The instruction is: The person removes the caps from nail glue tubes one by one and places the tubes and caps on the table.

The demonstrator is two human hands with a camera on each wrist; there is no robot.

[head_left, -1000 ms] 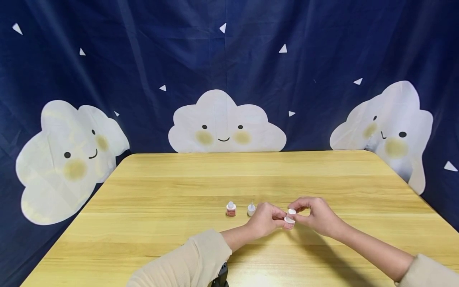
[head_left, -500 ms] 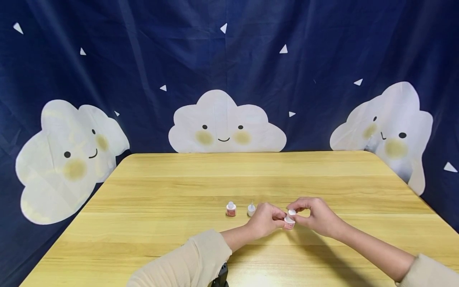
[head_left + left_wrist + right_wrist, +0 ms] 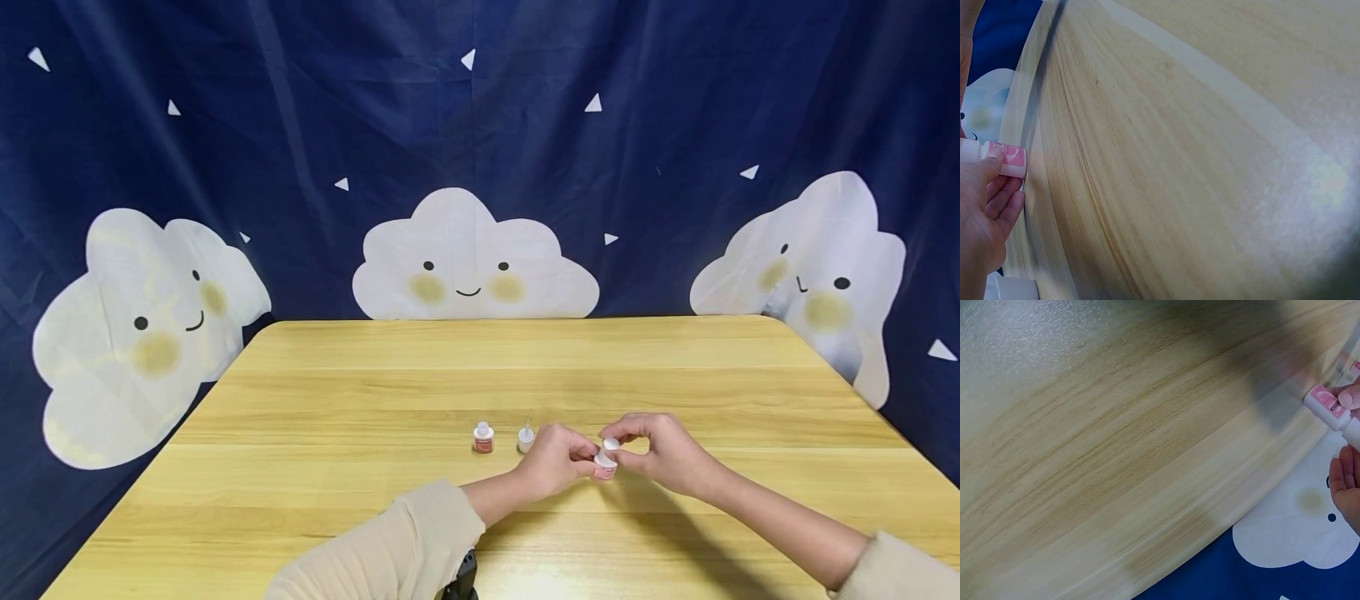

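My left hand (image 3: 553, 460) holds a small white bottle with a pink label (image 3: 604, 472) just over the table, thumb on the label in the left wrist view. The bottle's white cap (image 3: 611, 445) is pinched between the thumb and fingers of my right hand (image 3: 666, 452), at the bottle's mouth. In the right wrist view, the pink-labelled bottle (image 3: 1327, 407) lies slanted, with its cap (image 3: 1352, 432) partly cut off by the frame edge. Left of my hands stands a second small bottle with a red label (image 3: 483, 440). Beside it, a white cap (image 3: 526, 440) rests with its thin stem upward.
The light wooden table (image 3: 375, 383) reaches back to a dark blue curtain (image 3: 420, 108) printed with white clouds and triangles. A black object (image 3: 463, 575) shows under the left sleeve at the front edge of the view.
My right fingers have shifted very slightly with the cap at the bottle's mouth. My left hand, the red-labelled bottle and the loose cap have stayed in place.
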